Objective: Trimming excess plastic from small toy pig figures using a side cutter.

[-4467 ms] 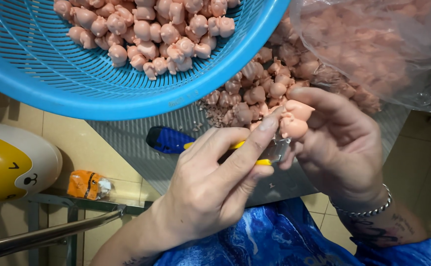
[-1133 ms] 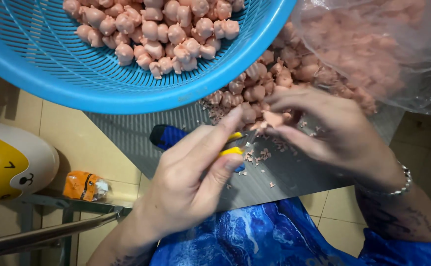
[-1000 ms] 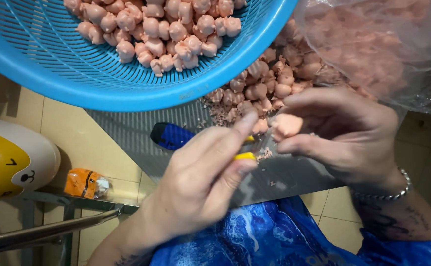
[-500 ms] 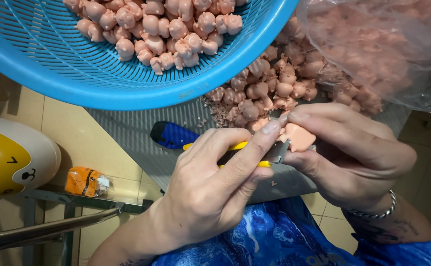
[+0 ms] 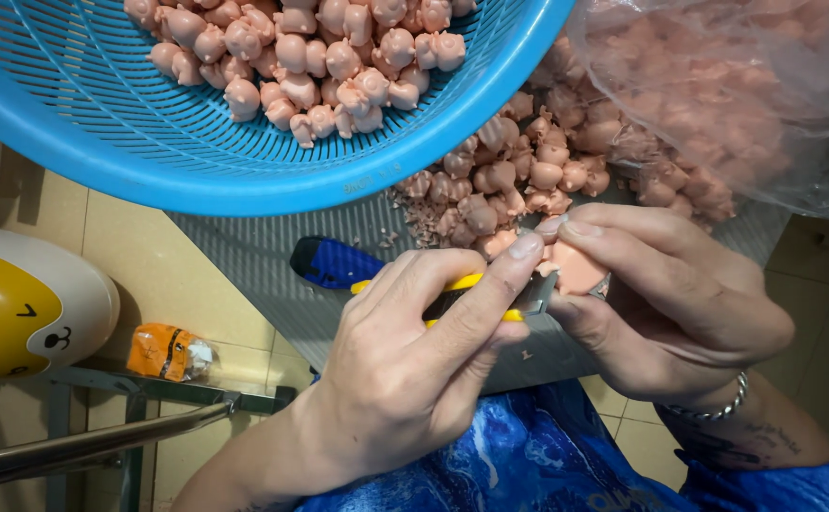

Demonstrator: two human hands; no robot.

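My left hand (image 5: pixel 414 360) grips a yellow utility knife (image 5: pixel 471 296), its forefinger stretched along the handle and its blade against a small pink pig figure (image 5: pixel 577 268). My right hand (image 5: pixel 670 303) pinches that figure between thumb and fingers, just right of the knife. A loose heap of pink pig figures (image 5: pixel 528 175) lies on the grey board (image 5: pixel 244 256) right behind both hands. Pink shavings are scattered near the heap.
A blue plastic basket (image 5: pixel 149 142) holding several pink figures fills the top left. A clear bag of pink figures (image 5: pixel 737 95) sits at top right. A blue object (image 5: pixel 334 264) lies on the board. A white and yellow toy (image 5: pixel 16 308), an orange packet (image 5: pixel 166 353) and a metal frame (image 5: pixel 101 441) are lower left.
My right hand reached to the heap, picked up a pink figure and brought it back. My left hand moved the knife up against it.
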